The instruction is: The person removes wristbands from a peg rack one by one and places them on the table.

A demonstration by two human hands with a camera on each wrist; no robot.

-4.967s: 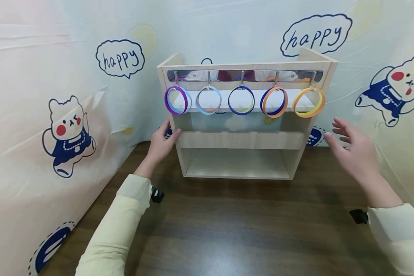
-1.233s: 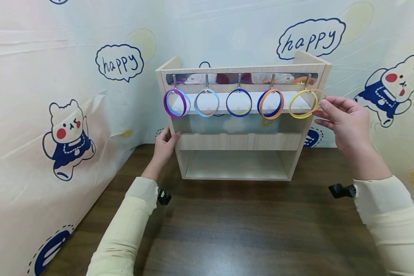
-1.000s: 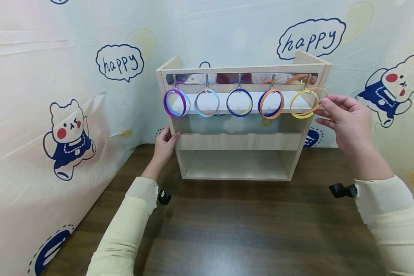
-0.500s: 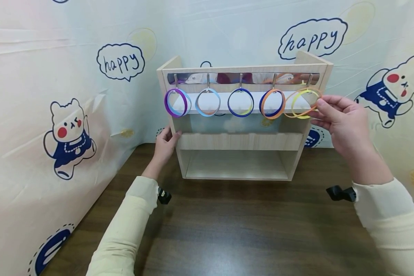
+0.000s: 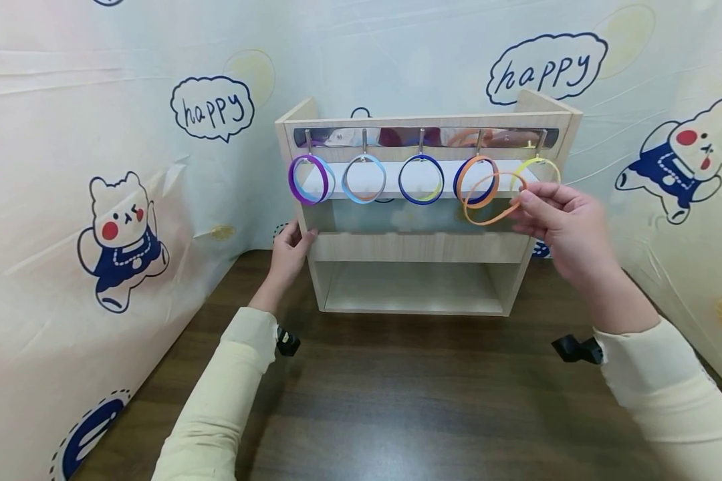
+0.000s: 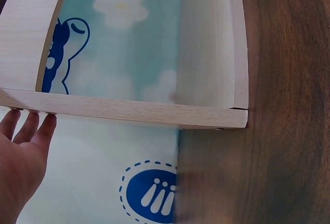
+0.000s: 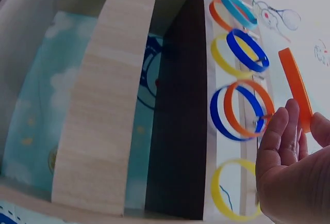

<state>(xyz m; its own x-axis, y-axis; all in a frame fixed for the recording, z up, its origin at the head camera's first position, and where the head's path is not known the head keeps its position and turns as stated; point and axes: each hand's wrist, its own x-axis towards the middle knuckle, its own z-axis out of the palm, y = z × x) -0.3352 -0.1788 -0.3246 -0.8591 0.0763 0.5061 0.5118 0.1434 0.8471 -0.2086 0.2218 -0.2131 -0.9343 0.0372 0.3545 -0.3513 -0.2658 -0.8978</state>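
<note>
My right hand (image 5: 568,227) pinches an orange wristband (image 5: 487,222) between thumb and fingers, in front of the shelf unit (image 5: 418,247). In the right wrist view this wristband (image 7: 295,87) appears nearly edge-on. A yellow wristband (image 5: 538,159) hangs from the rightmost hook, close behind the hand. On the fourth hook an orange band (image 7: 227,110) and a dark blue one hang together, overlapped by the held band in the head view. My left hand (image 5: 290,257) touches the unit's left side panel; in the left wrist view its fingertips (image 6: 50,121) press the outer face.
More wristbands hang in pairs on the other hooks: purple (image 5: 291,184) with light blue, light blue (image 5: 345,184) with orange, and dark blue (image 5: 400,180) with yellow. The unit stands on a dark wooden table (image 5: 397,387), before a patterned cloth backdrop (image 5: 409,53).
The right hand reached the rightmost hook, took the orange wristband off from beside the yellow one, and carried it left and slightly down. The left hand has stayed at the side panel.
</note>
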